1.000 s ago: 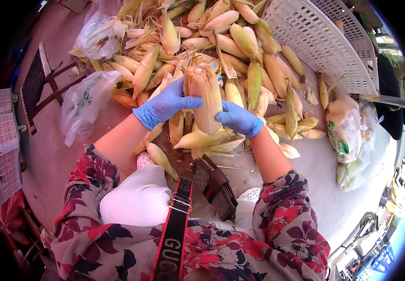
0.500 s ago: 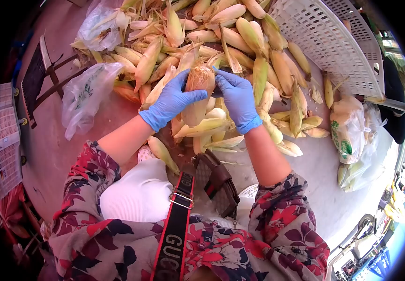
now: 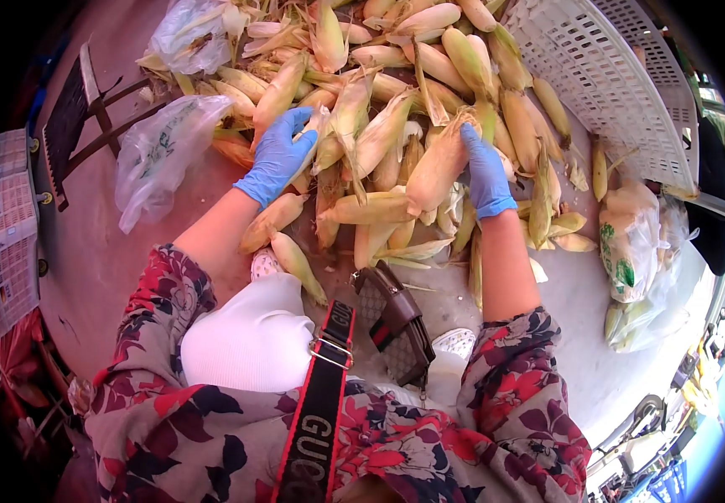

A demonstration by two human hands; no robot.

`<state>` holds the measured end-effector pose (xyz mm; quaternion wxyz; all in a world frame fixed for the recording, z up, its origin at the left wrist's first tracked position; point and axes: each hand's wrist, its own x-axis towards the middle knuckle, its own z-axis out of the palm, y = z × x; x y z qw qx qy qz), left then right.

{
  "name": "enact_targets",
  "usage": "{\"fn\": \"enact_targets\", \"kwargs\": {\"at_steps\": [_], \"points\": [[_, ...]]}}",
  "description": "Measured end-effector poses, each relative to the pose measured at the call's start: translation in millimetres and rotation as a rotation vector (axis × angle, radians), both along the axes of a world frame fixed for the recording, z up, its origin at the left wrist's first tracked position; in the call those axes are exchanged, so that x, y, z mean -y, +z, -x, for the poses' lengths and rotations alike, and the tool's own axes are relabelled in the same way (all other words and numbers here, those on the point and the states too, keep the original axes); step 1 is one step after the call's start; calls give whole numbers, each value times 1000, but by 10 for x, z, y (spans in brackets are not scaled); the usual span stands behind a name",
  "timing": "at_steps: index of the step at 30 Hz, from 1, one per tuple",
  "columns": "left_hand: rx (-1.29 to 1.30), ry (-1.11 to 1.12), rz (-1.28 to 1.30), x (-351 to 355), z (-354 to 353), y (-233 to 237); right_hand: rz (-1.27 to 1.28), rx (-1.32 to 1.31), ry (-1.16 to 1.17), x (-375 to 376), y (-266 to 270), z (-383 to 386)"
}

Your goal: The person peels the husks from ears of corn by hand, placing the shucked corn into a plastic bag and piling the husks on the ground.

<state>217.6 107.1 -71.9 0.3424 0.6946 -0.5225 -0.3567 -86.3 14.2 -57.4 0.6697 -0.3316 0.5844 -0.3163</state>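
My right hand [image 3: 488, 172], in a blue glove, is closed on a husk-covered ear of corn [image 3: 438, 172]. The ear is tilted, its silky top by my fingers and its lower end over the pile. Off to the left, my gloved left hand [image 3: 277, 159] lies at the pile's near edge with thumb and fingers apart. It touches or nearly touches another ear [image 3: 316, 138], and I see no firm grip. Around both hands spreads a heap of corn ears [image 3: 379, 138], most in pale green or yellowish husks.
A white perforated crate [image 3: 597, 92] stands at upper right, with filled plastic bags [image 3: 631, 243] below it. Left of the heap lie a clear plastic bag [image 3: 169, 155] and a dark-topped folding stool [image 3: 73, 126]. A small brown bag [image 3: 392, 323] hangs before my body.
My left hand has let go of the ear that both hands held and moved left. My right hand has carried that ear to the right.
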Motion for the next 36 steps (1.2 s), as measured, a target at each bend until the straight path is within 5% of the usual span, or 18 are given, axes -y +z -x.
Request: {"fn": "enact_targets", "kwargs": {"at_steps": [3,5,7,11,16,20,22,26,29,32,33,36], "points": [[356,-149,-244,-59,-84,-132,51,-192,66,68,106,148],[453,-198,-164,-159,13,-214,83,-214,32,67,137,114],[706,-270,-4,-255,42,-314,370,-317,131,12,103,-24],[589,-362,-347,-464,289,69,1022,-730,461,-270,103,-405],[521,-635,-102,-953,321,42,1248,-769,850,-564,149,-966],[283,-283,-407,-518,22,265,1007,-940,845,-551,-38,-1272],[424,-41,31,-236,-234,183,995,-1047,852,-583,-157,-1332],[802,87,275,330,-646,-204,1119,-1033,924,-701,-319,-1259],[725,12,-119,551,-679,-233,1164,-964,992,-820,-321,-1125],[285,146,14,633,-992,-507,1095,-865,1033,-879,-158,-1032],[-528,194,-107,651,-1111,-508,1059,-814,1031,-887,-129,-1015],[-1499,288,-186,375,-1115,-74,1005,-774,1051,-849,-147,-993]]}}
